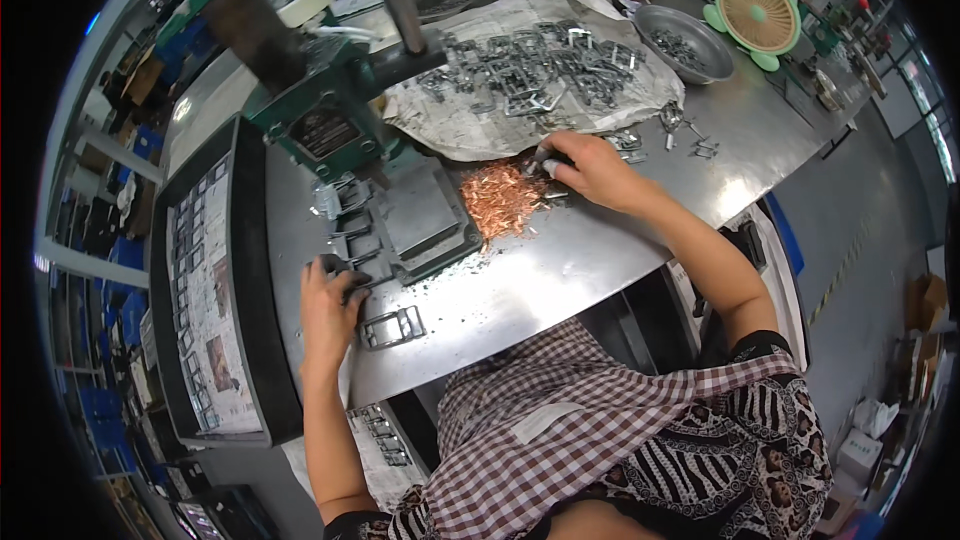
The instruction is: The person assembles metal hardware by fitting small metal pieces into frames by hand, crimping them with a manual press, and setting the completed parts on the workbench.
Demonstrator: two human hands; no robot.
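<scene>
2 grips unclear, right hand (600, 175) by coppery pieces (500, 200), left hand (330, 312) by frame (404, 324)

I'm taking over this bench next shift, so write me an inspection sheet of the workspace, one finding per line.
Surface: shiny metal bench, dark specks near the press base.
Job's things: copper-coloured pieces heaped beside the green press; metal frames at its left; one rectangular frame nearer the bench edge.
Clutter: grey metal parts on spread paper; grey bowl of small parts; green fan.
Left grip: fingers at the metal frames; hold unclear.
Right grip: fingertips at the heap's edge; hold unclear.
Cables: white line by the press, cable or hose unclear.
Surroundings: paper-lined black tray of frames at left; grey floor at right.
</scene>
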